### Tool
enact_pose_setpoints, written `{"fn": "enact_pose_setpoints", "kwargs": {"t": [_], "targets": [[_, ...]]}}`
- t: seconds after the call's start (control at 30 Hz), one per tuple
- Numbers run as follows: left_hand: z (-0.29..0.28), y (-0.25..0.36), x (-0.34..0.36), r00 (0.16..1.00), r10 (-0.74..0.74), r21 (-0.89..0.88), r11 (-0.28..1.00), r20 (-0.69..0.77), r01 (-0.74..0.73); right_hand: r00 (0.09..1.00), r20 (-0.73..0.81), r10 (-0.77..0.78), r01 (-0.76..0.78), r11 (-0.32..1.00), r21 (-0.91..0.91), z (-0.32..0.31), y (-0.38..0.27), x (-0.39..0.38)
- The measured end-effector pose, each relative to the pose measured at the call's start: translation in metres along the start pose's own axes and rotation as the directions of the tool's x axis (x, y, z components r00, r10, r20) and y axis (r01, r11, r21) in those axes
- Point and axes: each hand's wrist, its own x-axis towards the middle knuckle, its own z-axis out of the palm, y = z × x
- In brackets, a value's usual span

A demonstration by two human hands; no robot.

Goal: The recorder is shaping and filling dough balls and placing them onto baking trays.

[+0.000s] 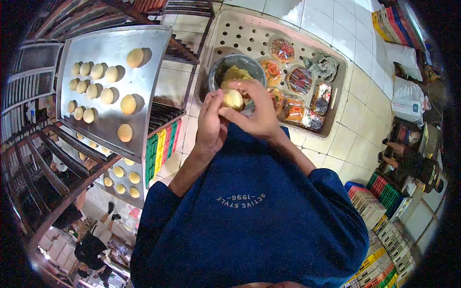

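Observation:
Between the fingers of both hands is a round, pale golden bun [233, 100]. My left hand [210, 120] closes on its left side, while my right hand [261, 113] curls over it from the right. Just beyond them stands a grey metal bowl [261, 72] with a soft yellow mass [235, 74] in it; my hands hide the bowl's near part. On my left, a metal baking tray [96, 45] carries several round golden buns [128, 104], some larger than others. The bowl rests in a pale perforated plastic crate [245, 31].
Several wrapped, decorated cakes [300, 79] and crumpled clear plastic [324, 66] lie in the crate's right part. A dark rack [36, 221] holds the baking tray above another tray of buns [120, 178]. Coloured crates [161, 149] stand beside it. Other people [91, 249] are at lower left and far right.

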Motion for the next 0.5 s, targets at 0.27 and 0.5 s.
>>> {"fn": "enact_pose_setpoints", "kwargs": {"t": [0.27,0.5], "targets": [[0.003,0.003,-0.005,1.000,-0.011,-0.056,0.998,0.015,0.011,0.985,-0.100,0.138,-0.127,0.986,0.103,0.006,0.016,0.005],[0.005,0.007,-0.009,0.998,0.028,-0.016,1.000,0.057,-0.027,0.827,-0.006,0.562,-0.486,0.720,0.496,0.006,0.012,0.002]]}}
